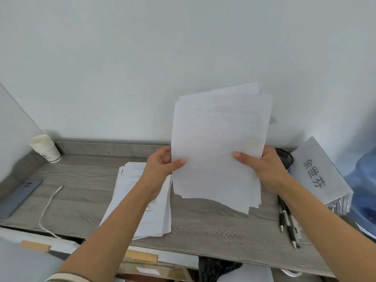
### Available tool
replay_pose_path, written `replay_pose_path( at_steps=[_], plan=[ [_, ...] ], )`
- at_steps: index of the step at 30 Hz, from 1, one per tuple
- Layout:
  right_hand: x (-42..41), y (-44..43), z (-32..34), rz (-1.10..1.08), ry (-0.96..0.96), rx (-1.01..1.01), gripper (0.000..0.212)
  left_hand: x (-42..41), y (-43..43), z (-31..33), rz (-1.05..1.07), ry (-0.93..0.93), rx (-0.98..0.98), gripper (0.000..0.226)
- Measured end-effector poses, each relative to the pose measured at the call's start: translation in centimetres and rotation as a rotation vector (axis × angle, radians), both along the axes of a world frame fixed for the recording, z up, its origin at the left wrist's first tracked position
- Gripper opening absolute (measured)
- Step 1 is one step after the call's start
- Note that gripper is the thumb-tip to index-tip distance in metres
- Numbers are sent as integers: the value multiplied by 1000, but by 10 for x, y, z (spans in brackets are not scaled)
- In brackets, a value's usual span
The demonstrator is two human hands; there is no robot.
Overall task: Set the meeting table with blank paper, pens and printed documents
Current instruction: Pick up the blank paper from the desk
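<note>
I hold a loose sheaf of blank white paper [217, 143] upright above the grey wood-grain table [203, 222]. My left hand [162, 165] grips its left edge and my right hand [262, 167] grips its right edge, thumbs on the front. The sheets are fanned unevenly at top and bottom. A stack of printed documents [130, 200] lies flat on the table under my left forearm. Several black pens [286, 220] lie at the right, beside my right forearm.
A stack of paper cups [45, 148] stands at the back left. A dark phone [20, 197] and a white cable [48, 206] lie at the left. A name placard [317, 171] and a black mesh holder [284, 157] sit at the right. A blue water bottle [364, 180] is at far right.
</note>
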State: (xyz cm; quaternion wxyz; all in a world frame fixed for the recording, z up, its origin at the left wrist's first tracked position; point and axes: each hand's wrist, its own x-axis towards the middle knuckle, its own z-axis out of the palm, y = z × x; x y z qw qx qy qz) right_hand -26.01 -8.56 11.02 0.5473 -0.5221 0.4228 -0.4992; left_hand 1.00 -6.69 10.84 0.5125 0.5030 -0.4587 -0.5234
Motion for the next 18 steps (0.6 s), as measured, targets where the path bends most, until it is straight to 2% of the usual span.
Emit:
replay_pose_path(
  at_steps=[3,6,10,14,18],
  plan=[
    [-7,3,-14,-7,42,50,24,2,1,-10,25,-25,-1,33],
    [-10,16,-40,32,111,150,19,-2,10,-35,0,-59,79,35],
    [-8,33,-64,42,74,238,25,-16,25,-55,-46,-162,122,30],
    [-8,37,-55,-38,23,108,31,-24,27,-43,60,-302,-72,18],
    [-12,35,-41,-18,64,-56,41,-24,25,-30,60,-371,-182,22]
  ],
)
